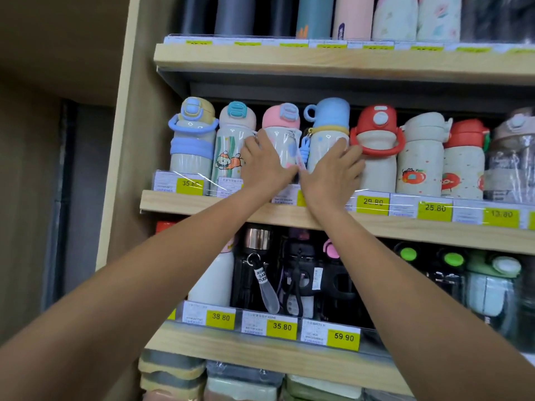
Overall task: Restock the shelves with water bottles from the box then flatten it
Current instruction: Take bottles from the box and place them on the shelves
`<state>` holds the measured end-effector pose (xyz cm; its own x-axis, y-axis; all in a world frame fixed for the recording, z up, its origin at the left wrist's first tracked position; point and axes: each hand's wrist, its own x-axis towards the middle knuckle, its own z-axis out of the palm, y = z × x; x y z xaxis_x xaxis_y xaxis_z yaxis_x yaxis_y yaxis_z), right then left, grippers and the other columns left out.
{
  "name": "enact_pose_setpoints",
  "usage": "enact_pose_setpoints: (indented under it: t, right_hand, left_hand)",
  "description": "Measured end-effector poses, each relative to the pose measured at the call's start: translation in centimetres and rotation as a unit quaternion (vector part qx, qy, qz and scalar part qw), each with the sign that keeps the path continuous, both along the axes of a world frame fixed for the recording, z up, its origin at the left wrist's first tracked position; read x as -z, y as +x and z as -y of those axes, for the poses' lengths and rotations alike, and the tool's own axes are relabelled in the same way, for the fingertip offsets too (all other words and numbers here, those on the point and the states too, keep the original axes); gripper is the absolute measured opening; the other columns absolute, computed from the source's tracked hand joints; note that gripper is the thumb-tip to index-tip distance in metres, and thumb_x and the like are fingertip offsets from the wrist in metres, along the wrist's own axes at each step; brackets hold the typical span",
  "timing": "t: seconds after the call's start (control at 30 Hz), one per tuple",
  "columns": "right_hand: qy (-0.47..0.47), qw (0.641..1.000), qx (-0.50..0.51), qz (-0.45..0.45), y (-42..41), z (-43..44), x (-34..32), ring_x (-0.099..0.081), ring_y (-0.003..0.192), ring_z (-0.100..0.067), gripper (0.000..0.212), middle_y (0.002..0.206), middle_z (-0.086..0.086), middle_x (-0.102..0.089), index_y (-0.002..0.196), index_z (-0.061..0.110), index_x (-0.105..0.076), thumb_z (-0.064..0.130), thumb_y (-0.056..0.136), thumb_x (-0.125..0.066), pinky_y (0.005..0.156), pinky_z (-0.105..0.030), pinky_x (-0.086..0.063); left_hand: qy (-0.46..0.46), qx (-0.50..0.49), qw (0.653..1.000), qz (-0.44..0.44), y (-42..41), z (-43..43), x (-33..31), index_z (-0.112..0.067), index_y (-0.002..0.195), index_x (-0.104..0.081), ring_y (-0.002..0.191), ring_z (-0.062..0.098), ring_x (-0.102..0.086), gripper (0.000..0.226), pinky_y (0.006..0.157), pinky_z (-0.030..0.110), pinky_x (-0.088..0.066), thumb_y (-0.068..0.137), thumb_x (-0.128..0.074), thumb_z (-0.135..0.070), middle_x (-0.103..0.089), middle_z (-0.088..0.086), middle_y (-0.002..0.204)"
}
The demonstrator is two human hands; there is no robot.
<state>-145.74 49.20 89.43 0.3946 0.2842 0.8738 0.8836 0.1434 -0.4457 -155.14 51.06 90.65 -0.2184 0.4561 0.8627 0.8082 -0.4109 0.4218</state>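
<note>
On the middle shelf (173, 202), left hand (267, 162) and right hand (333, 170) (fingers straight) press bottles (280, 123).

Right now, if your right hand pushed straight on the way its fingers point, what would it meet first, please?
The blue-capped bottle: the right hand seems to lie flat against its lower body, fingers pointing up and into the shelf. What stands behind that bottle is hidden.

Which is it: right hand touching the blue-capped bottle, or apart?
Touching. The head view shows the right hand laid flat against the blue-capped bottle, fingers on its body, no gap.
</note>
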Motion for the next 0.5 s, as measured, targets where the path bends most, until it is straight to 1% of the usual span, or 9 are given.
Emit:
enact_pose_setpoints:
  t: [0.1,0.23,0.3,0.4,0.5]
  right_hand:
    - [-0.015,1.0,-0.006,-0.016,-0.4,0.12,-0.18,-0.042,0.114,-0.033,0.081,0.134,-0.014,-0.034,0.138,0.01,-0.027,0.035,0.075,-0.073,0.088,-0.039,-0.04]
    - [0.014,0.998,-0.045,-0.043,-0.37,0.44,0.12,-0.041,0.114,-0.035,0.066,0.129,-0.013,-0.037,0.135,0.008,-0.033,0.031,0.078,-0.059,0.09,-0.042,-0.038]
    - [0.027,0.998,-0.038,-0.033,-0.2,0.32,0.14,-0.042,0.113,-0.035,0.061,0.128,-0.014,-0.037,0.133,0.007,-0.034,0.026,0.079,-0.056,0.09,-0.042,-0.038]
    - [0.015,1.0,0.003,-0.006,0.09,0.06,0.12,-0.043,0.112,-0.035,0.063,0.13,-0.015,-0.037,0.134,0.008,-0.032,0.024,0.081,-0.062,0.089,-0.039,-0.039]
    - [0.001,1.0,0.022,-0.005,0.08,-0.06,0.02,-0.044,0.111,-0.033,0.074,0.13,-0.014,-0.037,0.135,0.008,-0.031,0.034,0.078,-0.071,0.089,-0.036,-0.039]
  left_hand:
    - [0.016,0.01,1.0,-0.002,-0.27,-0.13,0.11,-0.007,0.141,-0.02,0.125,0.033,-0.03,0.093,0.089,0.037,-0.038,0.07,-0.071,-0.043,-0.029,0.014,0.134]
    - [0.034,0.013,0.999,0.024,-0.15,-0.48,0.63,-0.009,0.141,-0.022,0.123,0.033,-0.033,0.099,0.087,0.041,-0.04,0.067,-0.07,-0.055,-0.033,0.013,0.133]
    - [0.043,0.012,0.999,0.027,-0.12,-0.71,0.61,-0.008,0.141,-0.023,0.123,0.034,-0.035,0.1,0.087,0.043,-0.041,0.066,-0.07,-0.055,-0.034,0.014,0.132]
    - [0.052,0.003,0.998,0.025,0.01,-0.8,0.6,-0.008,0.143,-0.022,0.123,0.034,-0.035,0.095,0.089,0.043,-0.042,0.068,-0.068,-0.045,-0.035,0.015,0.133]
    - [0.056,-0.002,0.998,0.02,-0.04,-0.79,0.73,-0.007,0.144,-0.02,0.123,0.034,-0.035,0.092,0.09,0.043,-0.041,0.072,-0.064,-0.045,-0.035,0.015,0.133]
